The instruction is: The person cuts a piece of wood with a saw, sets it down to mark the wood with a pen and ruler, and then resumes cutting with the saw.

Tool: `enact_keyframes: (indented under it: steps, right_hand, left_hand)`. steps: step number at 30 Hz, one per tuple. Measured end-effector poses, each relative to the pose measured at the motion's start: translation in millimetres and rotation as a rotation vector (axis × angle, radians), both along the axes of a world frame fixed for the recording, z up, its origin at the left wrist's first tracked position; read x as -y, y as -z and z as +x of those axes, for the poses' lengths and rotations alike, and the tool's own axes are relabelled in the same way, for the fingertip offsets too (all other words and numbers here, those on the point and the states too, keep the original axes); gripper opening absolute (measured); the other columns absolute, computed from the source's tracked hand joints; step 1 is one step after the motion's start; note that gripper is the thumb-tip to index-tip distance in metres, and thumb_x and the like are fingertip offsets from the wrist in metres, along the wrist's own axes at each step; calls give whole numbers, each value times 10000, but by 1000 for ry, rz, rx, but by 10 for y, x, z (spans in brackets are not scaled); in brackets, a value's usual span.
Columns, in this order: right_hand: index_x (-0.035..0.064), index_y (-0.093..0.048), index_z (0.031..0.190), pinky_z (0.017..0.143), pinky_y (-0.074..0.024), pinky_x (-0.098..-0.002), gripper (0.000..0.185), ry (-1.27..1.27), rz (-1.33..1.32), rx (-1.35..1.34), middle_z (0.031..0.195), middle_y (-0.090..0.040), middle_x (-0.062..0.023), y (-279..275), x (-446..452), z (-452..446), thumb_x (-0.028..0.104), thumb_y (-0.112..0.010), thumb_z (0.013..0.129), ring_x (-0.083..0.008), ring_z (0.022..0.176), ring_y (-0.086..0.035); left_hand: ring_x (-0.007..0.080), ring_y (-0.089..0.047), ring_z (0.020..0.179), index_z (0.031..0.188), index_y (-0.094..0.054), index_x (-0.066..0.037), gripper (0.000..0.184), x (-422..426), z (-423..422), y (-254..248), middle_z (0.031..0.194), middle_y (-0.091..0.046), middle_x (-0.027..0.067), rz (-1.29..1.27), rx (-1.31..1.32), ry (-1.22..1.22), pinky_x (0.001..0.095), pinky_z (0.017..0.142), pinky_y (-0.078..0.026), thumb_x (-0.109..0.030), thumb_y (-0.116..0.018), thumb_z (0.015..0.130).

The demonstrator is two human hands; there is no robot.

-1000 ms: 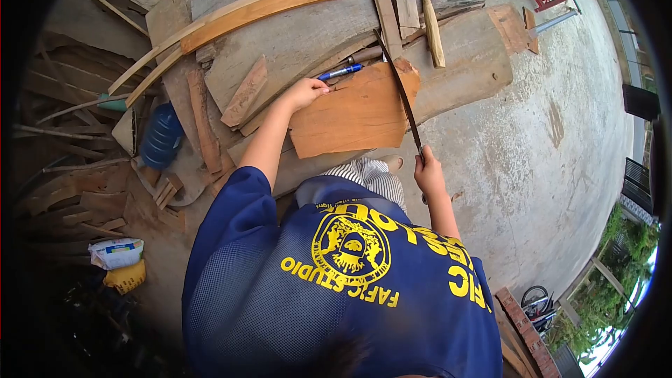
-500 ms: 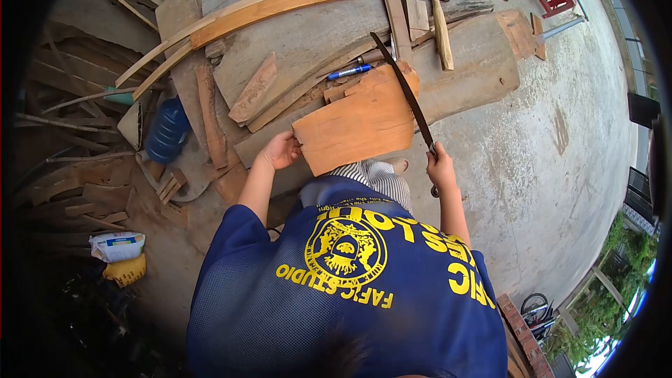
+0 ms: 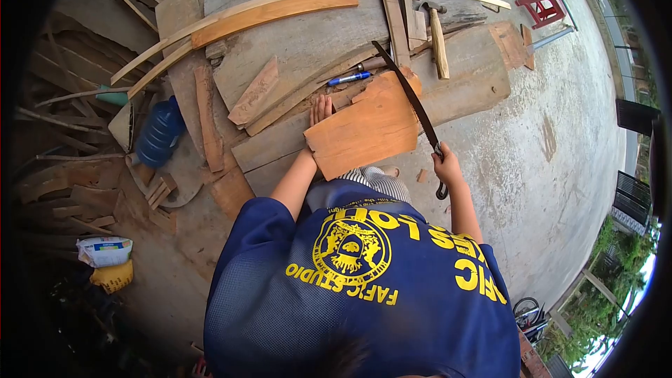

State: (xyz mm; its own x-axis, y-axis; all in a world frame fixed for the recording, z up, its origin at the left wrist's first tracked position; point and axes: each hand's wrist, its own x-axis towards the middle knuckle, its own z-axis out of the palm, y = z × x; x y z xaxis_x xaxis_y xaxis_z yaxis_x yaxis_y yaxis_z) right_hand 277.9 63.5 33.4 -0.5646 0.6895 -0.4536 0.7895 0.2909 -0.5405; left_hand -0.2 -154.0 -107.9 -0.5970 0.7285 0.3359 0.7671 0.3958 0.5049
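Observation:
An orange-brown board (image 3: 367, 126) lies tilted over grey planks in front of my body. My left hand (image 3: 321, 110) is at its left side; its fingertips show above the far edge and the palm is hidden beneath the board. In my right hand (image 3: 446, 165) is the handle of a hand saw (image 3: 408, 91), whose dark blade lies across the board's right end and points away to the upper left. A blue marker (image 3: 348, 79) rests on the planks just beyond the board.
A hammer (image 3: 439, 42) lies on the planks at the upper right. Long curved strips (image 3: 280, 8) cross the back. A blue water jug (image 3: 160, 131) and scrap wood are at the left, a red stool (image 3: 541, 6) at the upper right.
My left hand has gone from the board's far edge to its left corner, then under its left side. The board has turned and shifted slightly right. The saw stays in my right hand.

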Motion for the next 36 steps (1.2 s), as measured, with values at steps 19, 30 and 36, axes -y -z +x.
enact_keyframes:
  steps: [19, 30, 36]
  right_hand:
    - [14, -449, 925, 664, -443, -431, 155, 6, 6, 66, 761, -554, -244, -303, 146, -107, 78, -565, 843, -463, 782, -528]
    - [26, -428, 908, 664, -446, -456, 156, -22, 13, 89, 761, -570, -247, -426, 265, -276, 106, -552, 857, -466, 799, -552]
    - [27, -424, 921, 670, -443, -485, 158, -14, -6, 115, 784, -578, -267, -558, 304, -303, 106, -546, 860, -475, 816, -554]
  left_hand:
    - [388, -226, 1359, 1403, -244, -70, 696, 16, -241, -14, 1467, -207, 219, 90, 390, 211, 508, 1085, -252, -365, -591, 876]
    - [320, -266, 1350, 1414, -211, -67, 747, 39, -413, 378, 1447, -243, 203, 232, 675, 297, 427, 1093, -276, -318, -643, 859]
    - [318, -279, 1344, 1415, -204, -70, 740, 102, -501, 268, 1441, -264, 192, 104, 611, 343, 425, 1094, -278, -322, -633, 866]
